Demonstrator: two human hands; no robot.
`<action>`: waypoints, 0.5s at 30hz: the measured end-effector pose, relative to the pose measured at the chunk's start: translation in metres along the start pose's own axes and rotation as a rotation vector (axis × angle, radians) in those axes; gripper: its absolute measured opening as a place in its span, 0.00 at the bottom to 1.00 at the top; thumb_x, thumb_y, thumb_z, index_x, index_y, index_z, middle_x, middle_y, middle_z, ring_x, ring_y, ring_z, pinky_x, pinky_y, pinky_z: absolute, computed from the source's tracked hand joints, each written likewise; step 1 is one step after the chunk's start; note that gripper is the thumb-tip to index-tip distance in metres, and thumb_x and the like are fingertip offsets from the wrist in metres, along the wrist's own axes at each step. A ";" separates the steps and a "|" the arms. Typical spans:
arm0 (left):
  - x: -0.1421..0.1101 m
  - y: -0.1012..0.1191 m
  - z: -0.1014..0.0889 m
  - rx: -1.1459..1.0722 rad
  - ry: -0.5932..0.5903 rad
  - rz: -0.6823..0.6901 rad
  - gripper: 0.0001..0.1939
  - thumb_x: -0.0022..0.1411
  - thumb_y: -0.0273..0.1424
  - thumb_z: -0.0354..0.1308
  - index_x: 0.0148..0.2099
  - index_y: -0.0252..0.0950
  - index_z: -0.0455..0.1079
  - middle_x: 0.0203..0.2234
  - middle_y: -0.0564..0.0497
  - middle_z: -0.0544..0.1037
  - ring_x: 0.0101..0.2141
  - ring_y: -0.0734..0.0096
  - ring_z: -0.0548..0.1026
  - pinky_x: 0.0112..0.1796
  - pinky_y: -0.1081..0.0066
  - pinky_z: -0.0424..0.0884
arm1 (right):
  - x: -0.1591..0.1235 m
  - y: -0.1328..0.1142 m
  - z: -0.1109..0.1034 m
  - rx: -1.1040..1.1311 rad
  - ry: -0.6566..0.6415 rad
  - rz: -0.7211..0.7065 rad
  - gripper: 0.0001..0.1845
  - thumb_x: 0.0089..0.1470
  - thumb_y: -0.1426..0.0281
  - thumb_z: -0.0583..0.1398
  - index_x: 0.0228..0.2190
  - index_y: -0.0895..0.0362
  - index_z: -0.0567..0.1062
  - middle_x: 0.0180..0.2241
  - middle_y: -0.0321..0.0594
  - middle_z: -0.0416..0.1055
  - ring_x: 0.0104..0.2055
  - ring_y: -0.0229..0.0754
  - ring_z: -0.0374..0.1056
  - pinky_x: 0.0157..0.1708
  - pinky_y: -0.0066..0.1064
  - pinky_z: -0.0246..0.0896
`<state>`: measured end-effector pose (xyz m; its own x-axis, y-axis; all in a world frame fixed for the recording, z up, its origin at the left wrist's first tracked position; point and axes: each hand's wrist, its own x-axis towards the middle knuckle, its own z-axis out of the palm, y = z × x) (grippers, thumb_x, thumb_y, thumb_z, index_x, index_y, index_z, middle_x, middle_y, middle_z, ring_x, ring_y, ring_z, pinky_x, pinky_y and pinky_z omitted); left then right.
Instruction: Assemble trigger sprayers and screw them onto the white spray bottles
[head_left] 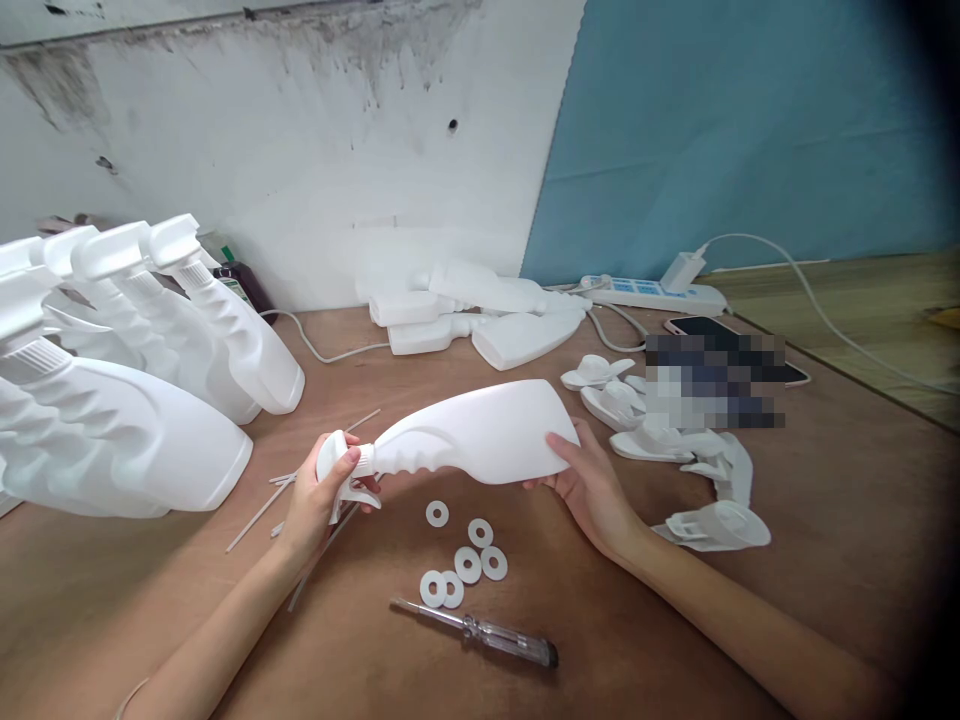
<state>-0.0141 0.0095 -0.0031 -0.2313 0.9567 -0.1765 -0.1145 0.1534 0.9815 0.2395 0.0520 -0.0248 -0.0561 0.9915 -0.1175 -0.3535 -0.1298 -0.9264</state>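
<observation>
A white spray bottle (pixel 480 430) lies sideways in the air between my two hands, its trigger head on the left and its base on the right. My left hand (pixel 319 490) is closed round the trigger head (pixel 335 460), at the ribbed collar. At the other end my right hand (pixel 589 480) grips the base, thumb on top and fingers underneath. Below the bottle, several white ring washers (pixel 468 565) lie on the table, two of them overlapping. Thin white tubes (pixel 259 517) lie beneath and beside my left hand. A clear-handled screwdriver (pixel 480 630) rests nearest me.
Several spray bottles with heads (pixel 150 400) stand at the left. Headless bottles (pixel 525 335) are piled by the wall (pixel 300 180). Loose trigger heads (pixel 720 525) lie at the right, near a phone (pixel 795 375) and a power strip (pixel 637 292) with a white cable (pixel 802 285).
</observation>
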 end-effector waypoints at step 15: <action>0.000 -0.001 0.000 0.040 -0.004 -0.014 0.24 0.49 0.44 0.57 0.42 0.34 0.58 0.20 0.54 0.70 0.18 0.69 0.71 0.17 0.72 0.67 | 0.000 0.000 0.001 -0.011 0.009 -0.001 0.17 0.44 0.60 0.61 0.34 0.53 0.63 0.37 0.36 0.68 0.33 0.40 0.67 0.22 0.29 0.68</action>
<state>-0.0139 0.0091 -0.0045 -0.2258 0.9556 -0.1896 -0.0785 0.1761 0.9812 0.2391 0.0523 -0.0245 -0.0475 0.9917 -0.1198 -0.3430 -0.1288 -0.9305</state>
